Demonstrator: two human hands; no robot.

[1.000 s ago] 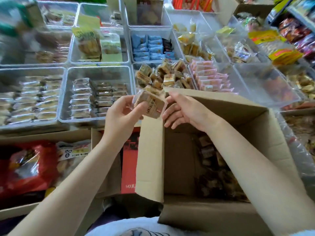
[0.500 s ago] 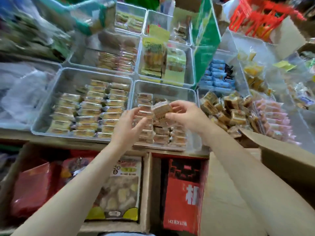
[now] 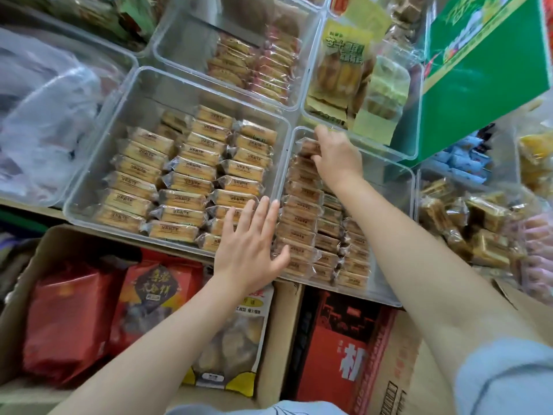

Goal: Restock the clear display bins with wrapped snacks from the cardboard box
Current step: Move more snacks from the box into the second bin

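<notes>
1. clear display bin [image 3: 389, 175]: transparent plastic, holding rows of brown wrapped snacks along its left and near side.
2. wrapped snack [image 3: 308, 146]: small brownish packet in clear wrap, lying flat at the far end of the left row, partly hidden.

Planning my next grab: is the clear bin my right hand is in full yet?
Not full. The clear bin has bare floor right of the right hand.

Two hands [image 3: 251, 250]; two red bags [image 3: 64, 322].
</notes>
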